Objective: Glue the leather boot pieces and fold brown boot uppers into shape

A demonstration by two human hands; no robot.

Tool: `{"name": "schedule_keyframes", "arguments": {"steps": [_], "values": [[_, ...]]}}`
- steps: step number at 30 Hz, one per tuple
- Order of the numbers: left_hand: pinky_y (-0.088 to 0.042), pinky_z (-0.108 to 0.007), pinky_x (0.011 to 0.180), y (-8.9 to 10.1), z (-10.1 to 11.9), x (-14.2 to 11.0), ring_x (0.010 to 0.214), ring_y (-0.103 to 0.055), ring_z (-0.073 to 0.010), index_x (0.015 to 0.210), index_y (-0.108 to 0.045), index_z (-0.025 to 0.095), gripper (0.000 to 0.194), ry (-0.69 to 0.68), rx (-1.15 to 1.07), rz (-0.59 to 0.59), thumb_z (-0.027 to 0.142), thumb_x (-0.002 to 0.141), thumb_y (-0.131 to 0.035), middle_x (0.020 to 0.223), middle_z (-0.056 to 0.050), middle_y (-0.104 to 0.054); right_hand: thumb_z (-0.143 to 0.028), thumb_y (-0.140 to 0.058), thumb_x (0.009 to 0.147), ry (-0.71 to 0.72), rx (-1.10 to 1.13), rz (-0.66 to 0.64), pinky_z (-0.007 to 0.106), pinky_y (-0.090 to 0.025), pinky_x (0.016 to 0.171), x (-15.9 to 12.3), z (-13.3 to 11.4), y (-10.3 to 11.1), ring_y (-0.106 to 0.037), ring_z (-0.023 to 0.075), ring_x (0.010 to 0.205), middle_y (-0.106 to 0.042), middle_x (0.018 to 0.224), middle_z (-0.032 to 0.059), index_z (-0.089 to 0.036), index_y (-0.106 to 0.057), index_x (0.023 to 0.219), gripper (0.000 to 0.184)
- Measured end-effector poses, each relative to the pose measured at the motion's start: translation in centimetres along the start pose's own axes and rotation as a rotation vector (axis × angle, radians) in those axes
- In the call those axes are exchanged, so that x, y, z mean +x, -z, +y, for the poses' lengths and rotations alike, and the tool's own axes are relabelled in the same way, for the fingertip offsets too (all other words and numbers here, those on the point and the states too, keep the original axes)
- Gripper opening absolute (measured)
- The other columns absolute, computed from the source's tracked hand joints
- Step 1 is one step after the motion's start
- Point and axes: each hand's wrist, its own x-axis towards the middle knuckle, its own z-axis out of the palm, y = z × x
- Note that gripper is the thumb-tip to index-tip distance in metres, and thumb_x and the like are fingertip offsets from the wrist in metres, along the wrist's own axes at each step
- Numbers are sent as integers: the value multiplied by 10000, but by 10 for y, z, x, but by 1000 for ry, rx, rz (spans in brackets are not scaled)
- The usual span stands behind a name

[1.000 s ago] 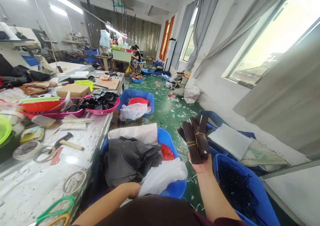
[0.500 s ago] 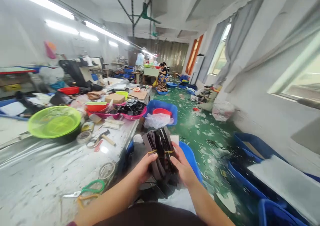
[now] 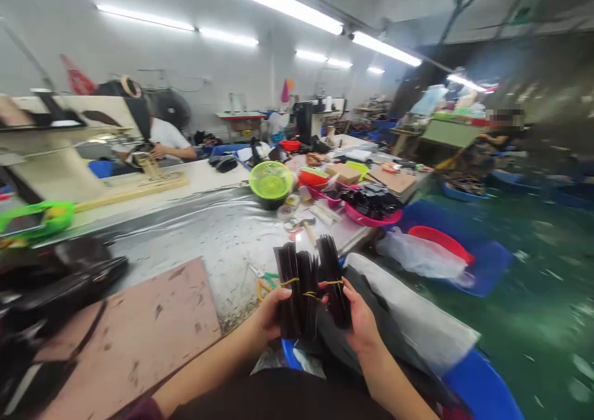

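Clamping two yellow-banded bundles of flat dark strips (image 3: 304, 271) in left fingers (image 3: 281, 294); gripping one matching bundle (image 3: 331, 260) in right fingers (image 3: 351, 292).

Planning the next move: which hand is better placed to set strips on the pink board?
Likely the left hand: it holds banded strips and is nearer the pink board than the right hand.
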Motion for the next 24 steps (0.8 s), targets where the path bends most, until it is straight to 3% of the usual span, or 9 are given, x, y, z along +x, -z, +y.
{"name": "schedule_keyframes", "arguments": {"steps": [6, 12, 19, 22, 24], "values": [[-419, -439, 852, 27, 18, -64, 987, -575, -310, 1270, -428, 141, 647, -280, -89, 123, 337, 657, -495, 1021, -113, -639, -403, -699, 636, -212, -27, -167, 175, -397, 411, 20, 53, -53, -492, 84, 456, -574, 543, -37, -179, -617, 741, 261], [-411, -456, 820, 69, 51, -140, 958, -584, -330, 1340, -299, 170, 750, -444, -76, 336, 349, 652, -538, 969, -107, -645, -399, -627, 632, -329, -29, -241, 188, -438, 443, 43, 110, -116, -549, 102, 519, -673, 689, 24, -169, -650, 675, 235], [-374, -436, 874, 95, 71, -191, 1024, -551, -331, 1136, -511, 168, 553, -591, -149, 408, 387, 631, -561, 1108, -121, -604, -379, -578, 652, -449, 38, -346, 183, -449, 490, 50, 145, -168, -569, 102, 554, -698, 754, 37, -172, -670, 777, 259], [-385, -449, 874, 107, 75, -202, 1011, -559, -332, 1073, -543, 172, 500, -629, -186, 444, 380, 619, -569, 1052, -110, -628, -378, -618, 637, -430, -22, -343, 175, -441, 491, 51, 149, -179, -562, 96, 561, -691, 756, 31, -158, -669, 733, 245], [-412, -419, 864, 117, 79, -206, 969, -583, -291, 1065, -550, 186, 471, -672, -201, 528, 333, 618, -566, 981, -73, -649, -348, -658, 626, -382, -82, -335, 182, -441, 508, 54, 151, -183, -568, 102, 589, -687, 778, 18, -168, -667, 758, 224]]}}
